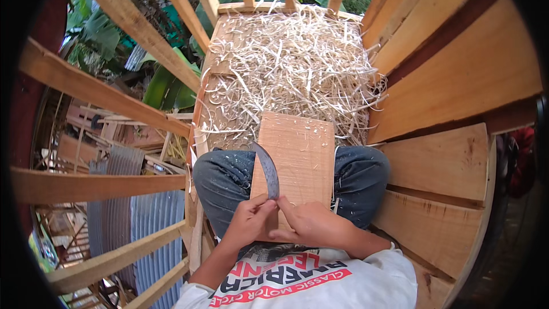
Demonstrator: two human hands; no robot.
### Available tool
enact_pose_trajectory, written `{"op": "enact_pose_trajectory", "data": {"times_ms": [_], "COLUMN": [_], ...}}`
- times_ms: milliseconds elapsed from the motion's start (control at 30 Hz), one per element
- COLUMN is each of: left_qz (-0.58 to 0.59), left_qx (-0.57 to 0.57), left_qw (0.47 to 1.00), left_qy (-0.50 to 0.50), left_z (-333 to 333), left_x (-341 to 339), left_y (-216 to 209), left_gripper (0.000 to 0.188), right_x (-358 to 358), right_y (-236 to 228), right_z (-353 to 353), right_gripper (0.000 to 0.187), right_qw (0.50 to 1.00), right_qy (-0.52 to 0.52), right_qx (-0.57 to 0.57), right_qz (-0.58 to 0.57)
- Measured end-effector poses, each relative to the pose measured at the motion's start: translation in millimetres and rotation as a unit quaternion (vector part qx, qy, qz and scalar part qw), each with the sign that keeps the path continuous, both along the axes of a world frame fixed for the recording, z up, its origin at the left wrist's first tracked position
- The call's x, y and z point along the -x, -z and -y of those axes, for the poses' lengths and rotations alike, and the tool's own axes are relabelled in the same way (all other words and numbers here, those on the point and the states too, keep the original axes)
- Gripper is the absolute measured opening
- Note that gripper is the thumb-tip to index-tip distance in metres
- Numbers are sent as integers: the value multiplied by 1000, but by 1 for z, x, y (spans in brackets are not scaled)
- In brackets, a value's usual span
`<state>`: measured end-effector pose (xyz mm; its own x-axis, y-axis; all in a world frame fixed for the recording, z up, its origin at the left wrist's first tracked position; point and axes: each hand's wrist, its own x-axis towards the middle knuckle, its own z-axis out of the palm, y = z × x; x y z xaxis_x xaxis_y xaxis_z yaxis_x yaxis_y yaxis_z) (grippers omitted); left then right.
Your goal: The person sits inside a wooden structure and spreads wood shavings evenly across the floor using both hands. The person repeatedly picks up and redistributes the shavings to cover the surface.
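Note:
A knife with a curved, dark grey blade (267, 170) points away from me over a wooden board (303, 154) lying across my lap. Its handle is hidden among my hands. My right hand (311, 221) is closed around the blade's near end, its index finger reaching along to the metal. Beside it, my left hand (250, 220) pinches thumb and fingers together right at the blade's base. Whatever the left fingers hold is too small or too covered to make out. A few small chips lie on the board.
Beyond the board, a large heap of pale curled shavings (297, 68) covers the plank floor (226, 88). Wooden slats (108, 186) form a railing on the left and far side. Wide planks (434, 157) make a wall close on my right. Corrugated sheets (154, 223) lie outside, below left.

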<state>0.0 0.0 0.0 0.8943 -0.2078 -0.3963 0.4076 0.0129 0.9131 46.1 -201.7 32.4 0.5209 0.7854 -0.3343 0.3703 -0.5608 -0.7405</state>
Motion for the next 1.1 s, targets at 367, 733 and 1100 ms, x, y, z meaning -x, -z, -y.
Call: {"op": "enact_pose_trajectory", "data": {"times_ms": [367, 733, 1100], "left_qz": [-209, 2, 9], "left_qx": [127, -192, -414], "left_qw": [946, 936, 896], "left_qy": [-214, -295, -162], "left_z": [-6, -106, -146], "left_x": [74, 53, 101], "left_y": [-12, 15, 153], "left_gripper": [23, 25, 30], "right_x": [-2, 17, 35], "right_y": [-34, -48, -92], "right_z": [23, 21, -10], "right_gripper": [38, 13, 16], "right_qw": [823, 772, 758], "right_qy": [-254, -78, 63], "right_qx": [-414, -599, -647], "right_qz": [-295, -199, -46]}}
